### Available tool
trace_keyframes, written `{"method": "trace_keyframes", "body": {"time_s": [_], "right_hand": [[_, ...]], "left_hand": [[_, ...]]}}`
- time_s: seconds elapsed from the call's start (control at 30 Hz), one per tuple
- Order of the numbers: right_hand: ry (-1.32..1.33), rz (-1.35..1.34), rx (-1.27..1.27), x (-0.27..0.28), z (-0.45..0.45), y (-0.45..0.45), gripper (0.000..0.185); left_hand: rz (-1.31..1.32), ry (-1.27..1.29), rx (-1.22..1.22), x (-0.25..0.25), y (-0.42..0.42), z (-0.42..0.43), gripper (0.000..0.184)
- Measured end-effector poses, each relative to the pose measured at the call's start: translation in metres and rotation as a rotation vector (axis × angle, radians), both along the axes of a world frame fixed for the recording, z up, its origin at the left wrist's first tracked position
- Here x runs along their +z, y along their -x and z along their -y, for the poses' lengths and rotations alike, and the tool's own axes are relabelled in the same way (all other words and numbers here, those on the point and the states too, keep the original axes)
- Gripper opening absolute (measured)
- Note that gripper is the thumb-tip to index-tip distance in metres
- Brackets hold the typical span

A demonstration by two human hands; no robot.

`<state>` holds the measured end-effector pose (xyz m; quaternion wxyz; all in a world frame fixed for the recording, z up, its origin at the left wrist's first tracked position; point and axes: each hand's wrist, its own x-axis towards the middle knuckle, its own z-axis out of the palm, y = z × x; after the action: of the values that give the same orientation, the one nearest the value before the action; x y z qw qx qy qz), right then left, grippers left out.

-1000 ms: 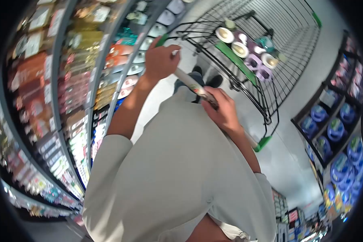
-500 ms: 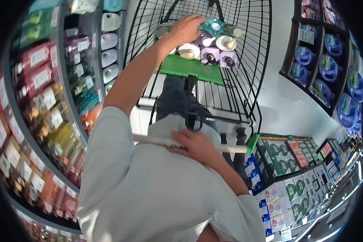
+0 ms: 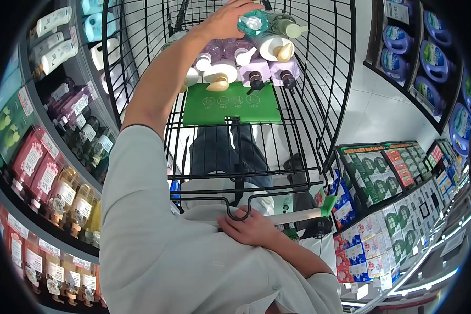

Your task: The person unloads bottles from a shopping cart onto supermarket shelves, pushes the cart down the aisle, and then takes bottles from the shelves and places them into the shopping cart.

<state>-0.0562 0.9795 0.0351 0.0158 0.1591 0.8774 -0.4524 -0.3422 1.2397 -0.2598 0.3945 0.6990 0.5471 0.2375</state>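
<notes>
My left hand [image 3: 230, 20] reaches into the wire shopping cart [image 3: 345, 78], its fingers curled against the side of a teal bottle [image 3: 254, 22]. Part of its grip is hidden. Close by are a clear bottle with a pale pump [image 3: 287, 26], white bottles with gold tops [image 3: 277, 48], and lilac bottles with black pumps [image 3: 255, 73]. A purple bottle with a white pump [image 3: 244, 54] lies among them. Near my belly, my right hand [image 3: 248, 226] is closed over the pale cart handle [image 3: 298, 215].
A green panel [image 3: 230, 103] is on the cart's near part. Shelves of bottled washing products [image 3: 63, 193] run close along the left. Purple detergent jugs [image 3: 434, 60] fill a rack at right, with boxed goods [image 3: 371, 251] below. Someone's dark shoe [image 3: 316, 227] shows beside the cart.
The cart and its bottles appear nearer and larger, and the view has shifted along the shelves. My left hand stays at the teal bottle; my right hand stays at the handle.
</notes>
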Motion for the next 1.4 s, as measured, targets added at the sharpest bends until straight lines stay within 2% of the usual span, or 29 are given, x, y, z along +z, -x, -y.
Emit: {"method": "trace_keyframes", "body": {"time_s": [0.1, 0.17, 0.2, 0.23, 0.3, 0.33, 0.37, 0.43, 0.47, 0.5, 0.57, 0.63, 0.7, 0.77, 0.8, 0.83, 0.9, 0.97, 1.03, 1.1, 1.17, 1.23, 1.3, 1.33, 1.37, 1.4], "right_hand": [[-0.007, -0.019, -0.043, -0.003, 0.000, -0.001, 0.036], [-0.012, -0.022, -0.026, -0.001, -0.001, -0.003, 0.035], [-0.018, -0.034, -0.033, 0.000, 0.001, -0.003, 0.035], [-0.039, -0.033, -0.040, 0.000, 0.001, -0.004, 0.033], [-0.080, -0.056, -0.042, 0.000, 0.004, -0.007, 0.031], [-0.107, -0.069, -0.034, -0.002, 0.007, -0.010, 0.029], [-0.139, -0.091, -0.019, -0.004, 0.007, -0.010, 0.026], [-0.152, -0.157, 0.002, -0.007, 0.005, -0.011, 0.027], [-0.186, -0.219, -0.058, -0.010, 0.007, -0.012, 0.030], [-0.210, -0.281, -0.114, -0.011, 0.010, -0.012, 0.033], [-0.218, -0.300, -0.056, -0.011, 0.007, -0.014, 0.039], [-0.207, -0.262, -0.043, -0.008, 0.008, -0.015, 0.039], [-0.256, -0.339, -0.003, -0.007, 0.009, -0.012, 0.039], [-0.319, -0.327, 0.022, -0.012, 0.014, -0.015, 0.039], [-0.327, -0.312, 0.038, -0.011, 0.015, -0.015, 0.038], [-0.319, -0.327, 0.074, -0.009, 0.016, -0.016, 0.038], [-0.309, -0.306, 0.049, -0.006, 0.016, -0.013, 0.036], [-0.285, -0.318, 0.082, -0.008, 0.014, -0.011, 0.036], [-0.261, -0.298, 0.069, -0.007, 0.016, -0.010, 0.034], [-0.263, -0.279, 0.103, -0.007, 0.016, -0.008, 0.034], [-0.241, -0.208, 0.086, -0.006, 0.017, -0.007, 0.034], [-0.254, -0.159, 0.094, -0.006, 0.017, -0.008, 0.037], [-0.309, -0.085, 0.082, -0.006, 0.019, -0.004, 0.040], [-0.298, -0.025, 0.083, -0.006, 0.019, -0.004, 0.043], [-0.298, 0.000, 0.076, -0.003, 0.019, -0.005, 0.043], [-0.318, 0.031, 0.079, -0.002, 0.020, -0.003, 0.044]], "left_hand": [[0.033, -0.043, -0.003, -0.020, 0.002, -0.011, 0.075], [0.192, -0.027, 0.163, -0.016, 0.005, -0.013, 0.067], [0.137, -0.079, 0.309, -0.010, 0.005, -0.007, 0.059], [0.124, -0.094, 0.303, 0.010, 0.006, -0.009, 0.059], [0.515, 0.120, 0.510, 0.055, 0.012, -0.011, 0.049], [0.489, 0.336, 0.662, 0.084, 0.018, -0.006, 0.035], [0.467, 0.297, 0.675, 0.107, 0.025, 0.002, 0.035], [0.851, 0.004, 0.878, 0.152, 0.039, 0.027, 0.027], [0.528, -0.071, 0.801, 0.190, 0.056, 0.042, 0.030], [0.587, -0.234, 0.855, 0.223, 0.060, 0.068, 0.031], [0.619, -0.299, 0.901, 0.303, 0.064, 0.123, 0.029], [-0.169, -0.194, 1.180, 0.393, 0.049, 0.204, 0.044], [0.021, -0.411, 1.144, 0.441, 0.033, 0.282, 0.059], [-0.445, -0.694, 1.081, 0.472, 0.020, 0.362, 0.081], [0.038, -0.605, 1.369, 0.457, 0.010, 0.415, 0.085], [-0.390, -0.595, 1.363, 0.468, -0.015, 0.446, 0.095], [-0.599, -0.682, 1.497, 0.454, -0.044, 0.503, 0.089], [-0.755, -0.554, 1.543, 0.427, -0.073, 0.556, 0.088], [-0.624, -0.367, 1.643, 0.383, -0.098, 0.606, 0.086], [-0.360, -0.254, 1.788, 0.311, -0.116, 0.649, 0.085], [-0.054, 0.057, 1.875, 0.250, -0.123, 0.680, 0.084], [0.089, 0.255, 1.978, 0.207, -0.125, 0.690, 0.081], [0.173, 0.267, 1.987, 0.145, -0.119, 0.713, 0.079], [0.056, 0.199, 1.926, 0.143, -0.107, 0.707, 0.079], [0.072, 0.222, 1.912, 0.137, -0.092, 0.709, 0.079], [0.203, 0.226, 1.890, 0.127, -0.067, 0.711, 0.080]]}}
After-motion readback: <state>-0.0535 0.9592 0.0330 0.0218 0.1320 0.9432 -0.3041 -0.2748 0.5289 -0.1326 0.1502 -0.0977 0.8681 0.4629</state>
